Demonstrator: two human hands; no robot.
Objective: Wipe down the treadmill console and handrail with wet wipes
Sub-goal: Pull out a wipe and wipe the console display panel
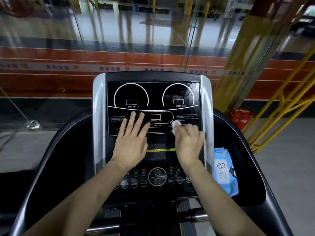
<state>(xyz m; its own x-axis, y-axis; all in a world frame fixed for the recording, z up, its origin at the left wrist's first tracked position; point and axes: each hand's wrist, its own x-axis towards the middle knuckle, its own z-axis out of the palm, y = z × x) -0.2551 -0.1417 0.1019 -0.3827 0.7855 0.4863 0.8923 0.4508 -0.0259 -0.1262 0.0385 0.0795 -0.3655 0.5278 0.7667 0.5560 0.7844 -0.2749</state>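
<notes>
The treadmill console (153, 92) is a black display panel with two dial outlines, framed by silver side strips. My left hand (132, 140) lies flat on the lower left of the panel, fingers spread, holding nothing. My right hand (189, 143) presses a crumpled white wet wipe (175, 126) against the lower right of the panel. Wet streaks shine on the panel's upper right. The dark curved handrail (56, 150) runs down on both sides of the console. A button row with a round START key (157, 176) sits below my wrists.
A blue pack of wet wipes (225, 169) rests on the right handrail beside the console. A glass wall stands just behind the treadmill. Yellow metal framing (279, 106) and a red container (241, 118) stand at the right.
</notes>
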